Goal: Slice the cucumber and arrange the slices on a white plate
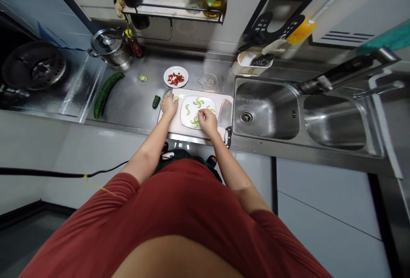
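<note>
White plate (pixel 192 113): on the pale cutting board (pixel 173 125) at the counter's (pixel 128 98) front edge, cucumber slices (pixel 196 121) laid across it.
Left hand (pixel 168 105): fingers curled narrow on the board's back-left corner, grip unclear.
Right hand (pixel 207 122): fingertips bunched narrow over the plate, any hold unclear.

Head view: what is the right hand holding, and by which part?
The right hand is pinched over the white plate, fingertips down, but whether they grip anything cannot be told.
</note>
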The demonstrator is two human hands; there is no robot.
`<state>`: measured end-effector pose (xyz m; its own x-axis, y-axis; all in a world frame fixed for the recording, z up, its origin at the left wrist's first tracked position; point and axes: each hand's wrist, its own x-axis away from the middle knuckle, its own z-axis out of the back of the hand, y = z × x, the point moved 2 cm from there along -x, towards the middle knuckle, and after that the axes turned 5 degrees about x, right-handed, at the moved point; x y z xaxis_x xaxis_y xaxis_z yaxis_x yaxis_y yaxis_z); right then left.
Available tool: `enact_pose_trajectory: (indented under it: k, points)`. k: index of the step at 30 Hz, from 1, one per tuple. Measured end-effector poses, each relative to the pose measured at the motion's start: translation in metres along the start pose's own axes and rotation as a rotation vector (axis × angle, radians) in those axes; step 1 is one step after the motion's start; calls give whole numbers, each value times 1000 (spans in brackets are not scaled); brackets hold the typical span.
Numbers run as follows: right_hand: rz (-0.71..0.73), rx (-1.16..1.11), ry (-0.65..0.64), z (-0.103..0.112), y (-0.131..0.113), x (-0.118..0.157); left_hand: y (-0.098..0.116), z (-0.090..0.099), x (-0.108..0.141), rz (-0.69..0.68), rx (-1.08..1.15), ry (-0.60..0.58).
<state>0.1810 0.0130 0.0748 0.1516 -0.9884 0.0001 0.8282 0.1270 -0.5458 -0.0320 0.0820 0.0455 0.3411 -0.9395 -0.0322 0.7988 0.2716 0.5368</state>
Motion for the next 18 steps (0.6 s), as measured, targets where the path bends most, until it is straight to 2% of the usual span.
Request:
enact_pose_trajectory:
  k: [4, 13, 18]
  points:
    - [-10, -72, 46, 3, 7, 9, 3, -1, -4, -18, -43, -27]
    - [-69, -161, 126, 8, 24, 24, 7, -1, -4, 6, 27, -45]
    - [-75, -156, 133, 10, 28, 30, 7, 0, -1, 6, 84, -10]
